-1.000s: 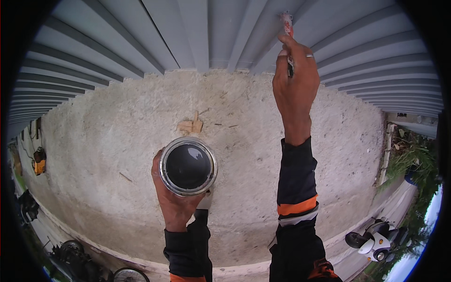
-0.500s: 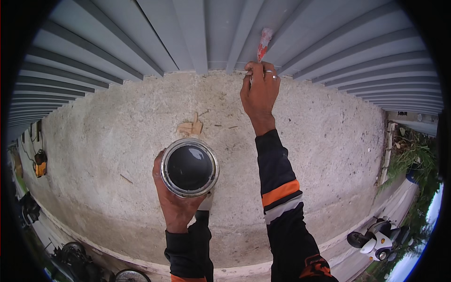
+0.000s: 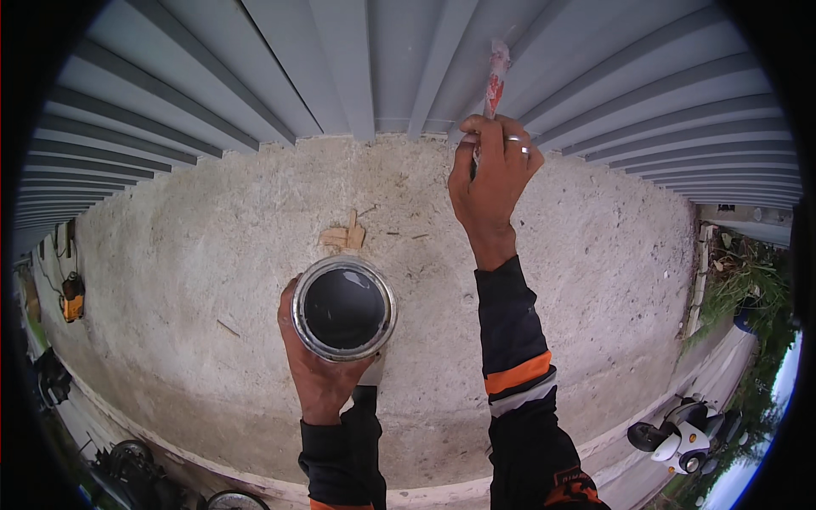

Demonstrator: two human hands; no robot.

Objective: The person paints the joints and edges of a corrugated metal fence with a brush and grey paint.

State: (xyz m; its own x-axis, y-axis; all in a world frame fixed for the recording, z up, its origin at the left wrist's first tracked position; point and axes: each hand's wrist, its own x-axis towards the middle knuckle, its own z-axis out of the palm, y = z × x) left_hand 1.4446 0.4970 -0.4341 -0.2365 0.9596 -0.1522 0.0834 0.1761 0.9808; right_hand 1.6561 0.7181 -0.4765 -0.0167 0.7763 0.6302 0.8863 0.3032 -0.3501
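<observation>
My left hand (image 3: 316, 374) is wrapped round a round metal paint can (image 3: 387, 319), held upright with its open top facing me. Dark grey paint (image 3: 342, 308) fills the can to below the rim. My right hand (image 3: 493, 178) grips a paintbrush (image 3: 495, 85) with red on it, pointing up and away from me. The brush's pale, smeared tip lies at the grey ribbed metal wall (image 3: 391, 68), beside one of the raised ribs. Fingers hide most of the brush's handle.
Rough concrete floor (image 3: 212, 246) runs along the wall's foot. Pieces of light wood (image 3: 343, 235) lie beyond the can. A yellow-orange tool (image 3: 73, 299) stands far left, a dark motorcycle (image 3: 136, 476) lower left, a white scooter (image 3: 682, 438) lower right. Green plants (image 3: 748, 285) grow at the right edge.
My right hand and the brush have shifted a little to the right along the wall, the brush tip slightly farther up. My left hand with the can has barely moved.
</observation>
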